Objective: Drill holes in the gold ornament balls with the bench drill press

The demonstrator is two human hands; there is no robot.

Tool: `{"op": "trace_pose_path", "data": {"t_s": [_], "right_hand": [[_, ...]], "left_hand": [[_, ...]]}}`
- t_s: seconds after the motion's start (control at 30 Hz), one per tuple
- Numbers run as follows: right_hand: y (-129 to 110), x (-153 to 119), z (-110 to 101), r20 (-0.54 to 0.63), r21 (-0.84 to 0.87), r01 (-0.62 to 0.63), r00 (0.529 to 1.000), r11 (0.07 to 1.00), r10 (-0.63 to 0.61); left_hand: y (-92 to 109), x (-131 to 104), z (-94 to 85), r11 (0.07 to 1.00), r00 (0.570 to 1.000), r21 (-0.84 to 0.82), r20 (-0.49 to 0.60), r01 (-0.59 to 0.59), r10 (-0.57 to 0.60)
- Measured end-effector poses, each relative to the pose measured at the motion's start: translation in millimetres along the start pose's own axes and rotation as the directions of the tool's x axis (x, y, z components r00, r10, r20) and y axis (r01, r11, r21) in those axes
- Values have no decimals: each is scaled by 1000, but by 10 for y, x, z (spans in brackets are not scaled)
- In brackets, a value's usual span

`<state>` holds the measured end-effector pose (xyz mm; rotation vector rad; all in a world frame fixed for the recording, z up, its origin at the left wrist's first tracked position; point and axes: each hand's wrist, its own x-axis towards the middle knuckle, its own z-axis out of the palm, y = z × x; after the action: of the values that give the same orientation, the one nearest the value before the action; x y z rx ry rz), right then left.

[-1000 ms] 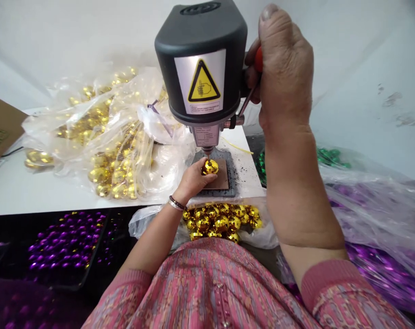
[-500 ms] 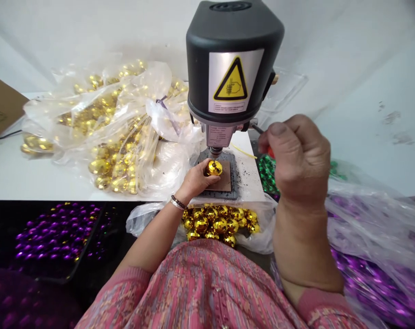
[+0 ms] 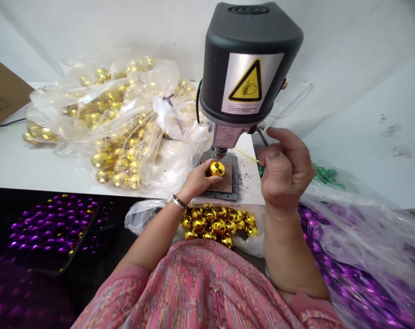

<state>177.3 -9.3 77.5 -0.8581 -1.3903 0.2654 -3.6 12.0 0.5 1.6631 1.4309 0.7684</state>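
Note:
My left hand [image 3: 201, 178] grips a shiny gold faceted ball [image 3: 217, 169] from its left side, thumb in front. The ball sits on a brown board [image 3: 224, 182] over the dark base plate [image 3: 235, 192] of a small drill press [image 3: 250, 55]. Right above the ball is the bit under the chuck [image 3: 221, 153]; whether it touches the ball I cannot tell. On the machine's right side, my right hand [image 3: 287, 171] is curled around the feed lever [image 3: 262, 136], its index finger partly raised. The lever's knob is hidden by the fingers.
Clear plastic bags of gold balls [image 3: 114, 160] cover the white table's left side. An open bag of gold balls [image 3: 217, 226] lies in front of me. Purple balls [image 3: 53, 224] fill a dark tray at left; more purple balls [image 3: 354, 283] and green ones [image 3: 327, 176] lie at right.
My right hand has come down and left with the lever, its index finger lifting off the fist. My left hand still holds the ball on the board. The camera view has shifted slightly.

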Motion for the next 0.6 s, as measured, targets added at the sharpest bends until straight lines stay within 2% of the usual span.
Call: {"op": "trace_pose_path", "data": {"t_s": [0.27, 0.47, 0.6], "right_hand": [[145, -86, 93, -138, 23, 99, 986, 995, -95], [244, -216, 122, -129, 66, 42, 991, 997, -33], [109, -93, 117, -135, 95, 13, 991, 995, 0]], "left_hand": [[22, -14, 2, 1000, 1000, 13, -15, 14, -14], [-20, -2, 17, 999, 1000, -26, -7, 27, -28], [-27, 14, 23, 997, 998, -47, -7, 57, -58]]}}
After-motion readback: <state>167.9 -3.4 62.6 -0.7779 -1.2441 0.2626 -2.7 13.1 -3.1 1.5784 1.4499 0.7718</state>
